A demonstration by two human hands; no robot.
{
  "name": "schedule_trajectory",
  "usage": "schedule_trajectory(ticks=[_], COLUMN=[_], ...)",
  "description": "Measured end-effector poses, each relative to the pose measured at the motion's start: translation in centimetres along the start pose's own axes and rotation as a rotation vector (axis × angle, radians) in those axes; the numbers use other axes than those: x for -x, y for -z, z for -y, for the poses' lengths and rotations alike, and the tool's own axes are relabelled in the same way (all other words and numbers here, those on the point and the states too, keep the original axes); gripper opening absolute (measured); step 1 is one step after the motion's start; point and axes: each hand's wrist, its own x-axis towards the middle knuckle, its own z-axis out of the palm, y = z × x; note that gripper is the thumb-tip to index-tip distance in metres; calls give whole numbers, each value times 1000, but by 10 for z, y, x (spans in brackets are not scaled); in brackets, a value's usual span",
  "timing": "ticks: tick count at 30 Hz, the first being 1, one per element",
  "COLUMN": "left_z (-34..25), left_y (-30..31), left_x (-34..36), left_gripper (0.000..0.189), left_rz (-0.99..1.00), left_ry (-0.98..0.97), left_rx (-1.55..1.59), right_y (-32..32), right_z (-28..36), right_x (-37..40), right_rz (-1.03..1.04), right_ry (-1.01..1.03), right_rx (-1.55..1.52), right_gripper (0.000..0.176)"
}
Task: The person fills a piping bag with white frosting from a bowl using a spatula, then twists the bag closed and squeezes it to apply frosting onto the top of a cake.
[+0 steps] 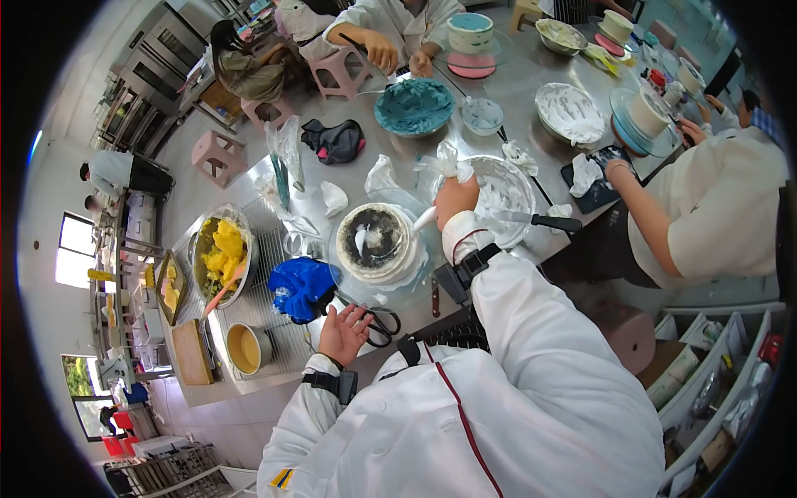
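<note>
My right hand point(457, 197) is closed around a white piping bag point(448, 160). The bag's twisted end sticks up above the fist, and its narrow end points left at the side of a round cake point(378, 245). White cream coats the cake's sides, while a dark patch with a white dab shows on top. A clear glass turntable point(342, 278) carries the cake. My left hand point(344, 332) is open, palm up and fingers spread, holding nothing. It is near a pair of black-handled scissors point(383, 325) and a crumpled blue bag point(300, 288).
Right of the cake, a bowl of white cream point(516, 187) has a black-handled spatula point(544, 221) across it. Beyond is a bowl of teal cream point(413, 108). A bowl of yellow pieces point(199, 261) and a round pan point(247, 347) stand left. Co-workers surround the table.
</note>
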Motion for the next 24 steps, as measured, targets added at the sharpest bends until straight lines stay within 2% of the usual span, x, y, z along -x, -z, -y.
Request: schedule_trajectory(ticks=[2,5,9,15,17,18,19,21,22,23,24], left_z=[0,0,0,-7,-11,-16,-27,-55,-72,-87,-99], left_y=[2,3,2,7,7,7,-2,-15,-24,-43,-69], left_x=[0,2,4,0,5,6,20,41,54,73,93], left_gripper=[66,68,67,64,52,31,19,13,15,15,19], left_rz=[-4,-13,-14,-37,-288,-436,-409,-147,-26,-23,95], left_ry=[-17,-47,-80,-114,-280,-473,-640,-814,-838,-854,-848], left_rx=[7,-17,-9,-83,-315,-344,-371,-377,-502,-474,-624], right_y=[-3,-5,-5,-7,-7,-7,-9,-13,-17,-25,-33], right_z=[-2,-3,38,67,84,96,112,139,147,156,165], right_x=[-2,-4,10,18,25,30,40,65,74,88,103], right_rz=[-3,-39,-12,-11,170,264,273,600,740,762,920], right_ry=[-26,43,18,0,61,88,115,78,83,98,83], right_rx=[-8,37,-86,-158,-212,-148,-146,-208,-240,-222,-232], right_gripper=[26,26,23,23,33,43,43,49,48,48,43])
